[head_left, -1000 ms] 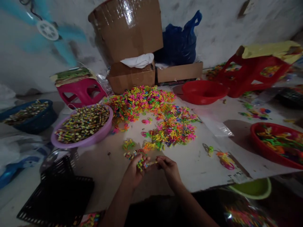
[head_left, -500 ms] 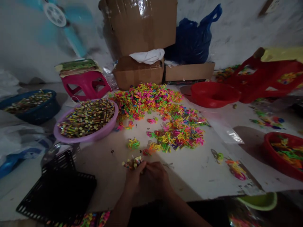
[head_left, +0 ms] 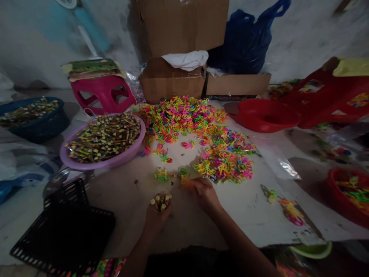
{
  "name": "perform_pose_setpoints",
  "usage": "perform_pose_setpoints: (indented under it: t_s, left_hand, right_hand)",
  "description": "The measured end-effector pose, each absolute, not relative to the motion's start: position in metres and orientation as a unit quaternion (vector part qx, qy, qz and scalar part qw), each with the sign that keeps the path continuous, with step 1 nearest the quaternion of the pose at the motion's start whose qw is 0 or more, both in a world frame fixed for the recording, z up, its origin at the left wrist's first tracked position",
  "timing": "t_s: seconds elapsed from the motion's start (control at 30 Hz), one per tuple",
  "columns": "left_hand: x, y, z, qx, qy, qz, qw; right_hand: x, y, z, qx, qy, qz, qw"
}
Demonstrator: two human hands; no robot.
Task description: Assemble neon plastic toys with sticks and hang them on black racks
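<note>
My left hand (head_left: 157,217) is closed around a bunch of short patterned sticks (head_left: 161,202) with pale round ends, held upright over the near part of the table. To its right and farther forward, my right hand (head_left: 205,194) has its fingers pinched together at a few small orange, yellow and green plastic pieces (head_left: 184,177), smeared by motion. Just beyond lies a loose heap of bright plastic pieces (head_left: 227,159), joined to a larger heap (head_left: 181,115) behind it. A small yellow-green cluster (head_left: 161,175) lies in front of my left hand.
A lilac basin (head_left: 100,166) full of similar sticks stands at left, with a black plastic basket (head_left: 69,234) nearer me. A red basin (head_left: 266,115) is at the back right; another red basin (head_left: 331,188) holds colourful pieces. Cardboard boxes (head_left: 173,82) and a pink stool (head_left: 100,92) stand behind.
My hands have moved apart. The right has gone forward and right to the plastic pieces; the left, still holding the sticks, has shifted slightly left. The camera view has shifted a little.
</note>
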State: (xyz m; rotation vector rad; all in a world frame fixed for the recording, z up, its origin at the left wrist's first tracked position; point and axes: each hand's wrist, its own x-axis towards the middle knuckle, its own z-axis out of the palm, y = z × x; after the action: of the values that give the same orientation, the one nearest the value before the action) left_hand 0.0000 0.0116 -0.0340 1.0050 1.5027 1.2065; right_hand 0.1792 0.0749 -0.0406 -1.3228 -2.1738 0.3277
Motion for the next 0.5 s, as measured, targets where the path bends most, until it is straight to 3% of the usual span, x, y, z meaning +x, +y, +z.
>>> perform_pose_setpoints:
  t_s: [0.2, 0.5]
  left_hand:
    - [0.012, 0.014, -0.030, 0.380, 0.602, 0.492, 0.500]
    - [0.016, 0.013, -0.026, 0.357, 0.587, 0.499, 0.528]
  right_hand:
    - [0.171, 0.068, -0.052, -0.630, -0.739, 0.087, 0.223]
    - [0.187, 0.057, -0.029, -0.605, -0.716, 0.145, 0.315]
